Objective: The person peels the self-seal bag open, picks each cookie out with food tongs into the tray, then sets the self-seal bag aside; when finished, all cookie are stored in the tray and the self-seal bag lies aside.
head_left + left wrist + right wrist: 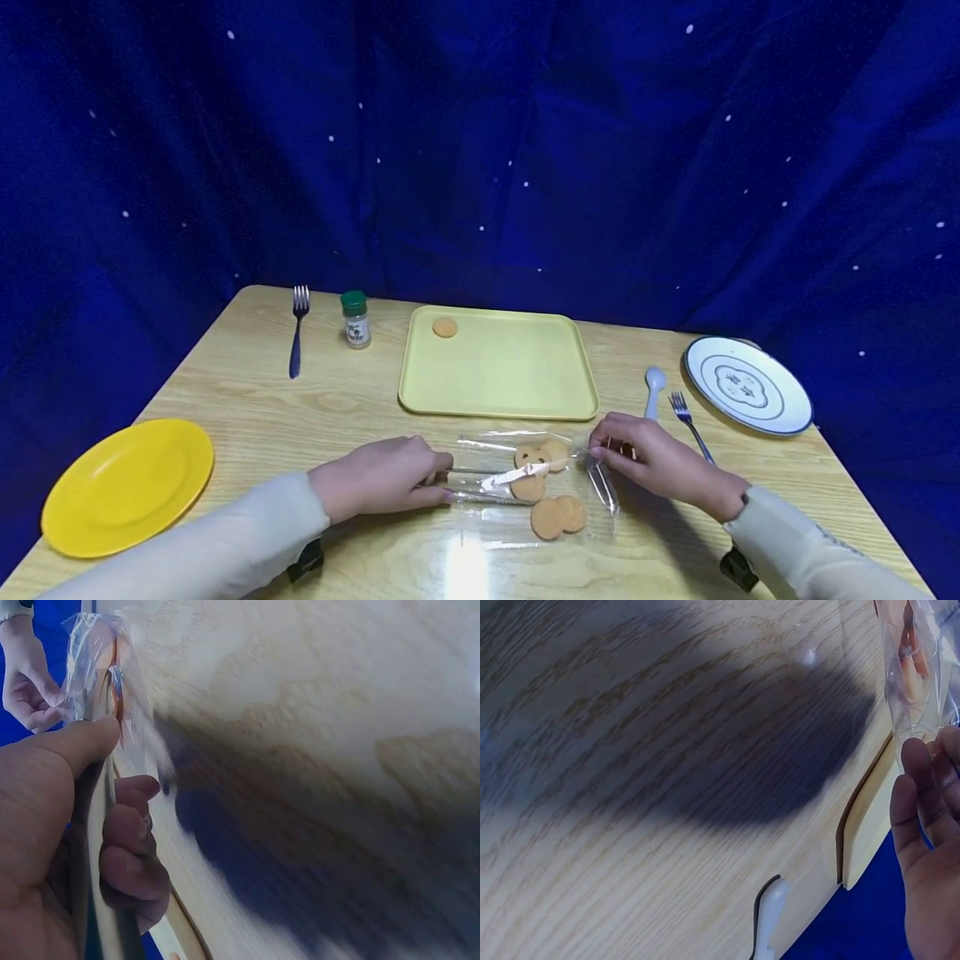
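A clear plastic bag (495,482) with several round, flat tan biscuits (547,519) inside lies across the front middle of the table. My left hand (382,477) pinches the bag's left end between thumb and fingers. At the opposite end, my right hand (654,458) grips the crinkled upper right edge. The left wrist view has the left thumb (90,742) pressed along the side of the bag, the other fingers curled below. Seen from the right wrist, biscuits (911,667) show through the film above the right fingertips. A single round biscuit (445,327) sits on the yellow tray (498,367).
A yellow plate (127,487) stands at the left front. Behind are a fork (296,333) and a green-capped shaker (356,320). To the right lie a pale spoon (655,383), a second fork (692,425) and a white patterned plate (780,392). A blue curtain (480,150) hangs behind the table.
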### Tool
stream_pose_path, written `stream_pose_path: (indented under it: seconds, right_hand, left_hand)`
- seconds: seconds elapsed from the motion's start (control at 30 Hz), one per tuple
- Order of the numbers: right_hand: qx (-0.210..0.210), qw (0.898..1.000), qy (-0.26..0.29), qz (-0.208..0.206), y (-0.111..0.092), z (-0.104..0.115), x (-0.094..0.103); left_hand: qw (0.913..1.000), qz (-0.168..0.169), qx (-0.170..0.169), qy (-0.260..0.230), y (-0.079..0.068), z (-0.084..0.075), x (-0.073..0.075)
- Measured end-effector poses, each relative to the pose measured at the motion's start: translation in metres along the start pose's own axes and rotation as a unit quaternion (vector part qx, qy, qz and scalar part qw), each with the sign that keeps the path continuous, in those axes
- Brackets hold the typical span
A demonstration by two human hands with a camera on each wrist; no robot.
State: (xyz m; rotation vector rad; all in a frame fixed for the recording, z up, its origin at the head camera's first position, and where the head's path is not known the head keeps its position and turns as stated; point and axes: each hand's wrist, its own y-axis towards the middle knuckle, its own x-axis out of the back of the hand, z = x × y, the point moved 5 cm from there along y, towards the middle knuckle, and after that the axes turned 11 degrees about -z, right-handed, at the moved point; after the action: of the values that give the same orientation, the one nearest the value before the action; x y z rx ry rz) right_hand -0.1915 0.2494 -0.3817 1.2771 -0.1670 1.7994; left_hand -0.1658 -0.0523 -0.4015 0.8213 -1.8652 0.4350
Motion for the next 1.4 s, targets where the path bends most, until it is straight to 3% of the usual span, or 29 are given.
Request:
stream_pose_path:
  seconds: [0.47, 0.9, 1.1, 1.3, 1.4]
  right_hand:
    - [-0.006, 1.000, -0.002, -0.003, 0.001, -0.003, -0.002]
    - [-0.008, 1.000, -0.009, -0.005, 0.000, -0.004, -0.003]
    - [-0.004, 1.000, -0.006, -0.004, 0.002, -0.006, -0.003]
    - [-0.011, 1.000, -0.001, -0.001, 0.001, -0.006, -0.005]
    - [-0.006, 1.000, -0.001, -0.002, 0.003, -0.005, -0.004]
  left_hand:
    - [0.9998, -0.017, 0.004, -0.003, 0.002, 0.001, 0.002]
    - [0.9999, 0.008, 0.006, -0.002, -0.001, 0.001, 0.006]
    - [0.9994, 0.006, 0.024, -0.025, -0.019, 0.016, 0.025]
    - [0.9966, -0.007, 0.073, -0.036, -0.045, 0.044, 0.058]
    - [0.9950, -0.027, 0.089, -0.038, -0.051, 0.056, 0.074]
